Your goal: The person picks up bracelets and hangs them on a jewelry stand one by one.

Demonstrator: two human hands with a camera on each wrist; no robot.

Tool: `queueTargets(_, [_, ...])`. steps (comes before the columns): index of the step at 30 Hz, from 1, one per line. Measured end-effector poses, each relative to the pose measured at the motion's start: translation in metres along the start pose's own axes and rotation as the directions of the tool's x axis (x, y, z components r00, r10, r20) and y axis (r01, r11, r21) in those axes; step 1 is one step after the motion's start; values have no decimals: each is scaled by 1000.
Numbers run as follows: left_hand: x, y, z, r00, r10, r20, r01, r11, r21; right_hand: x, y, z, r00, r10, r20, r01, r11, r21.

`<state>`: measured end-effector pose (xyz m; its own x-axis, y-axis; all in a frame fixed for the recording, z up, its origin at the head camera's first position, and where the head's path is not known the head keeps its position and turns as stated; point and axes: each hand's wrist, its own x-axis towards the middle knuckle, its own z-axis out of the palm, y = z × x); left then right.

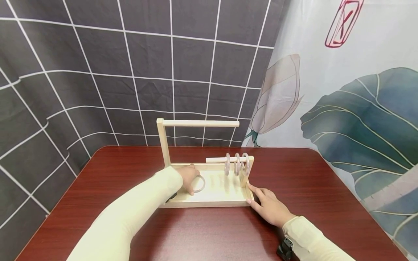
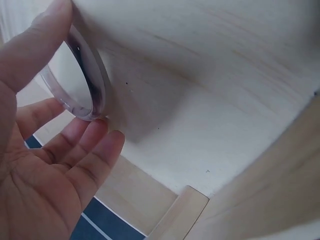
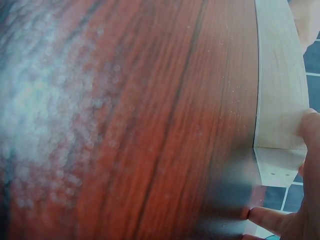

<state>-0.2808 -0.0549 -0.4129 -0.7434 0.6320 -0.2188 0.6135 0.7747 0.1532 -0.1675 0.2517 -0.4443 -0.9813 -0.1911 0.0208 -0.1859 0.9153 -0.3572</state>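
Note:
In the head view, my left hand is inside the left part of a shallow wooden tray stand. It pinches a clear, pale bangle. The left wrist view shows that bangle tilted on edge between the thumb and the fingertips, close above the tray floor. My right hand rests against the tray's right end, thumb at the front corner and fingers, fairly straight, along the side. Several similar bangles hang on the stand's low peg, toward its right post.
A taller post rises at the tray's left end, with a long high bar reaching right above the tray. The stand sits on a reddish-brown table. A dark grid-patterned curtain hangs behind it.

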Motion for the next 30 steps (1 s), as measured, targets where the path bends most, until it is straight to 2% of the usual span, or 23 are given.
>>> queueTargets(9, [0,-2,1,998,-60,14,61,994,-93,0,0,-1,1000,-1,3,1,1000,0])
queueTargets(15, [3,-9,8,998,-65,-19,64,997,-49,-1,-1,-2,1000,1,7,-1,1000,5])
queueTargets(21, [-2,-15,2,996,-76,-35,73,994,-86,0,-1,-1,1000,-1,10,1,1000,7])
queueTargets(27, [-5,-21,0,994,-49,-97,38,993,-115,0,0,0,1000,0,13,0,1000,8])
queueTargets(30, [-9,-21,-3,993,-56,-108,41,989,-140,0,0,0,1000,-1,13,1,1000,8])
